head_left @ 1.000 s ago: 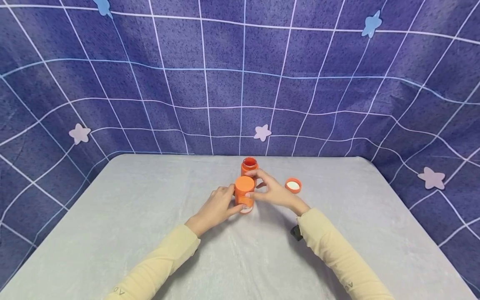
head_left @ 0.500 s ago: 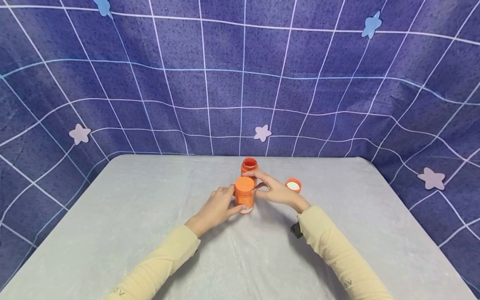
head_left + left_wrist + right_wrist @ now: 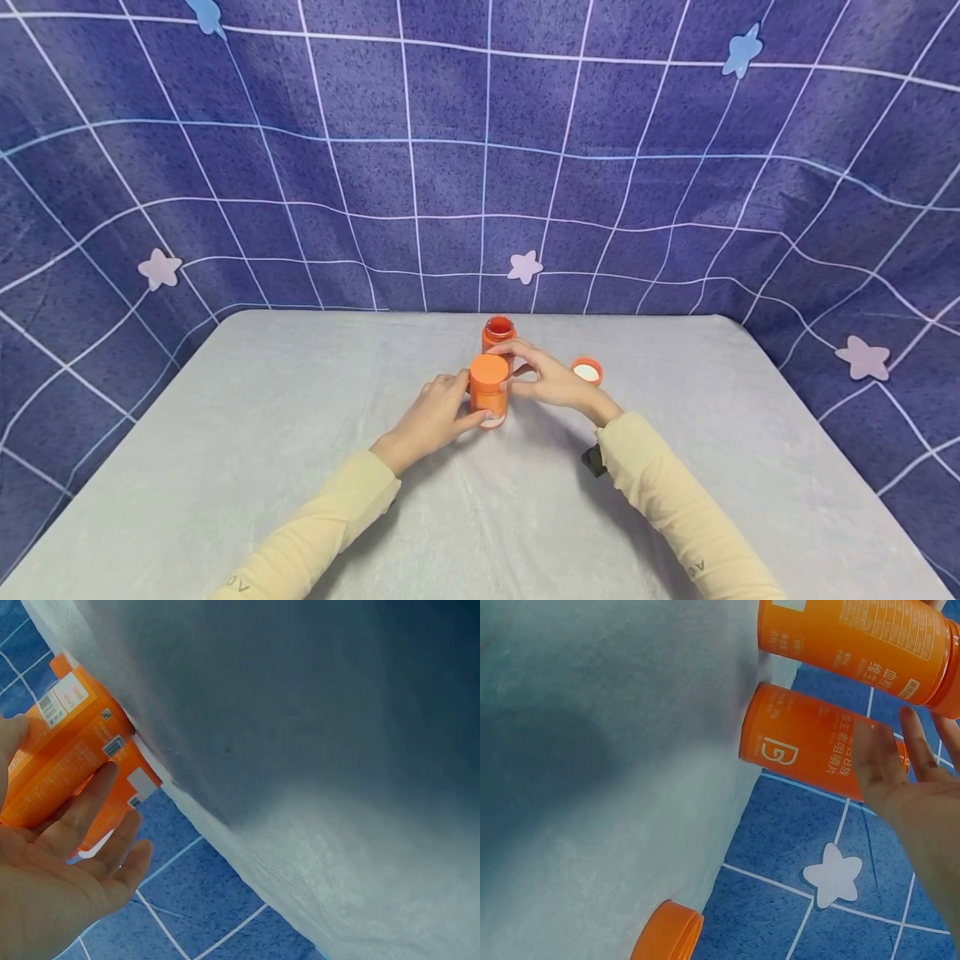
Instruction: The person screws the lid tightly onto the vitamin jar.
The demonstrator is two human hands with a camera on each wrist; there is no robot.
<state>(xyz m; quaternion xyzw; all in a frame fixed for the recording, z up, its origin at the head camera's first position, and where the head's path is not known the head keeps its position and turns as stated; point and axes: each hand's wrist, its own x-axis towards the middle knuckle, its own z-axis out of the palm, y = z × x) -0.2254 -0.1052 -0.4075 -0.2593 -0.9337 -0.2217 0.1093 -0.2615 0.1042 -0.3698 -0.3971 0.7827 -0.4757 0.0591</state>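
An orange plastic bottle point(image 3: 489, 402) with an orange cap point(image 3: 489, 371) on top stands upright near the table's middle. My left hand point(image 3: 431, 412) grips its body from the left, thumb in front. On the cap's right and far side, my right hand point(image 3: 555, 385) has its thumb and fingers curled about it; its exact contact is partly hidden. Just behind stands a second orange bottle point(image 3: 492, 337), uncapped, its mouth facing up. The right wrist view shows the capped bottle point(image 3: 847, 637) beside the uncapped one point(image 3: 799, 746), whose neck is partly covered by fingers.
Right of the hands, a loose orange cap point(image 3: 587, 382) lies with its white inside up. Under the right sleeve's cuff a small black object point(image 3: 594, 461) shows. A blue gridded curtain point(image 3: 450, 183) hangs behind the grey-covered table point(image 3: 300, 375).
My right thumb has slid from the front of the cap round to its right side. My left hand and both bottles stay in place.
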